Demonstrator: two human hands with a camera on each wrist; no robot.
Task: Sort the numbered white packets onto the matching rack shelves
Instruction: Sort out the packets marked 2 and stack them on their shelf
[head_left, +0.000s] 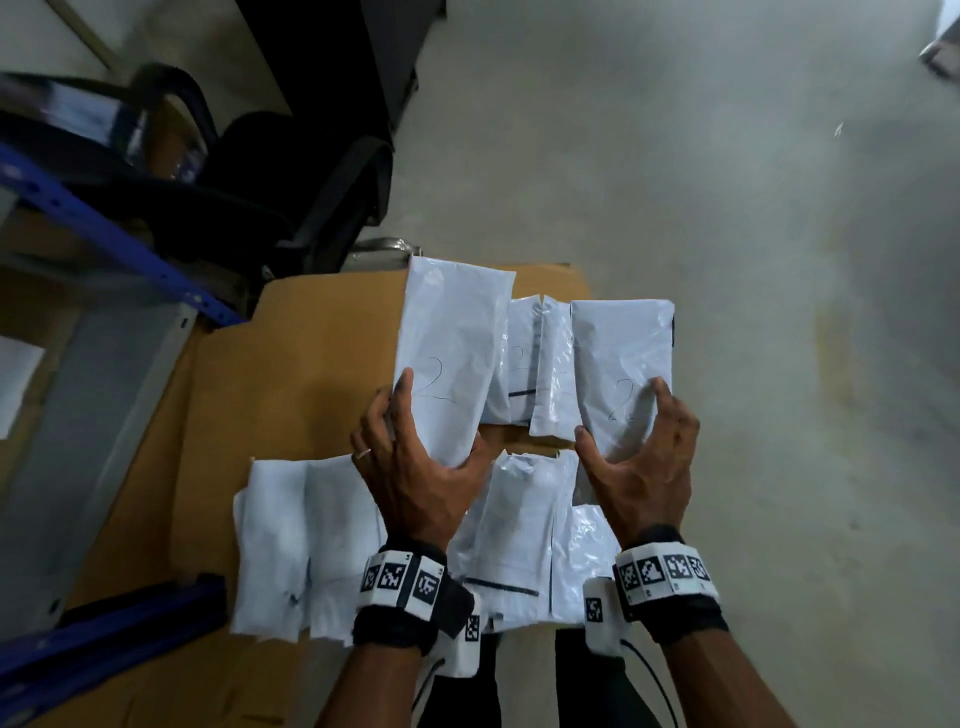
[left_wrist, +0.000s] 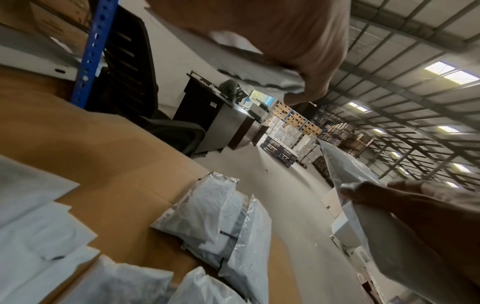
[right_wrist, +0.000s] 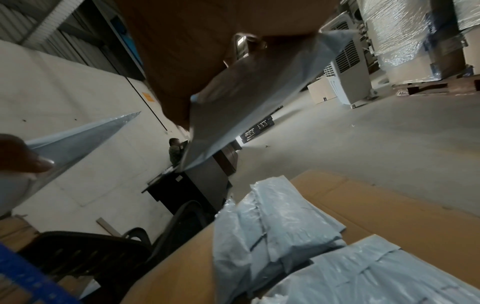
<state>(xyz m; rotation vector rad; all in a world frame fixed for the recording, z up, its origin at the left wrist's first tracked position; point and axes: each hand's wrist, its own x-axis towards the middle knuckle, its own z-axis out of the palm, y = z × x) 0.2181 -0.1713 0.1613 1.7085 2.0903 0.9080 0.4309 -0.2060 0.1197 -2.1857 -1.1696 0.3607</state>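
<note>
My left hand (head_left: 415, 457) grips the near end of a white packet (head_left: 452, 353) marked 2, lifted above the cardboard. My right hand (head_left: 639, 452) grips a second white packet (head_left: 623, 364), also marked 2, beside it. In the left wrist view the left hand's packet (left_wrist: 262, 76) shows at the top and the right hand's packet (left_wrist: 348, 176) at the right. In the right wrist view its packet (right_wrist: 249, 96) hangs overhead. Under both hands a small pile of white packets (head_left: 530, 364) lies on the brown cardboard (head_left: 291, 374). More packets (head_left: 291, 551) lie nearer me.
A blue and grey metal rack (head_left: 109, 249) stands at the left, with cardboard boxes on it. A black office chair (head_left: 291, 182) sits behind the cardboard. Grey concrete floor (head_left: 779, 260) spreads to the right. A dark desk (left_wrist: 221, 121) stands farther off.
</note>
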